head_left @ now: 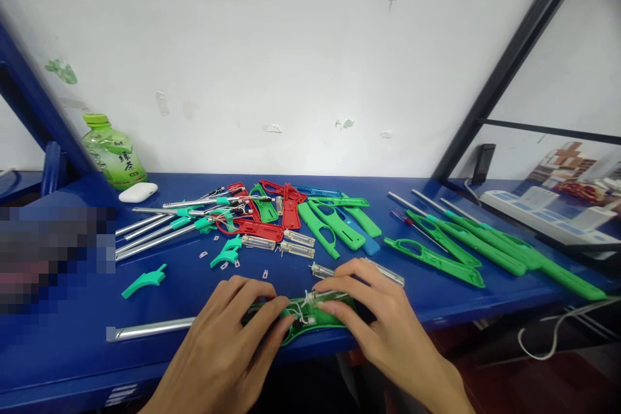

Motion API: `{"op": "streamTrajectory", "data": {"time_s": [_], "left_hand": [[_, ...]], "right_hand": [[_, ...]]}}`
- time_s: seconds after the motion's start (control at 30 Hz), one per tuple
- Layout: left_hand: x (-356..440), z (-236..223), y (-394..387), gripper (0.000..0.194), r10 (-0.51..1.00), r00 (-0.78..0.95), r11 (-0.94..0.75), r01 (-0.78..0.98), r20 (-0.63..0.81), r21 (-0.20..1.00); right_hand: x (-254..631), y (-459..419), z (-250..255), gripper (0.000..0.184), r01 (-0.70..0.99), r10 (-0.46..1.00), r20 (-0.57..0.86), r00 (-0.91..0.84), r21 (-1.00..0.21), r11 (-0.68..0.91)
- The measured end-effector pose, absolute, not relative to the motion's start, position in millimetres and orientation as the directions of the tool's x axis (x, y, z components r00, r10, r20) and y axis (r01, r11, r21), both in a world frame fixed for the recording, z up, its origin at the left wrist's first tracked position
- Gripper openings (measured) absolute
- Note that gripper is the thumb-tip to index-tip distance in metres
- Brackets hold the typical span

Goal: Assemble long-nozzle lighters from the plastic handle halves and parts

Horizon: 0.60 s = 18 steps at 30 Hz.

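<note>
At the table's front edge lies a green lighter casing half (297, 334) with its inside facing up. My left hand (220, 339) is closed on its left part, thumb and fingertips at the teal trigger area, which they mostly hide. A silver metal tube (152, 328) sticks out leftward from under this hand. Thin white wires and a small igniter part (309, 320) show in the middle of the casing. My right hand (383, 310) pinches a clear fuel tank (327, 297) at the casing's right part. Another clear tank (320, 270) lies just behind the right fingers.
Behind my hands lie metal tubes (160, 233), red casing halves (259, 228), green casing halves (337, 223) and loose clear tanks (297, 249). Teal triggers (145, 279) lie left. Green lighters (478, 242) and a screwdriver (402, 215) are right. A green bottle (114, 155) stands back left.
</note>
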State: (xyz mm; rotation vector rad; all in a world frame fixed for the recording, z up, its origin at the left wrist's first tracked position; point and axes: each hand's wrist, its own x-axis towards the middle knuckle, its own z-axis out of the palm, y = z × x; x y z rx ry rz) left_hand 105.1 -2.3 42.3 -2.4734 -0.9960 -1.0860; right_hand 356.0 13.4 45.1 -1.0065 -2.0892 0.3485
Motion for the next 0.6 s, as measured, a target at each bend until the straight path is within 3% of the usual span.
{"op": "streamTrajectory", "data": {"time_s": [0.13, 0.23, 0.6], "left_hand": [[106.0, 41.6, -2.3, 0.017, 0.467, 0.516, -0.735, 0.678, 0.718, -0.009], [105.3, 40.3, -2.7, 0.018, 0.488, 0.493, -0.727, 0.686, 0.72, 0.023], [106.5, 43.6, -3.0, 0.024, 0.467, 0.479, -0.707, 0.707, 0.743, -0.012]], "right_hand": [[357.5, 12.2, 44.9, 0.013, 0.532, 0.788, 0.483, -0.382, -0.582, 0.615], [358.4, 12.2, 44.0, 0.012, 0.535, 0.804, 0.458, -0.38, -0.6, 0.595], [359.5, 8.2, 51.5, 0.025, 0.564, 0.803, 0.416, -0.427, -0.571, 0.596]]}}
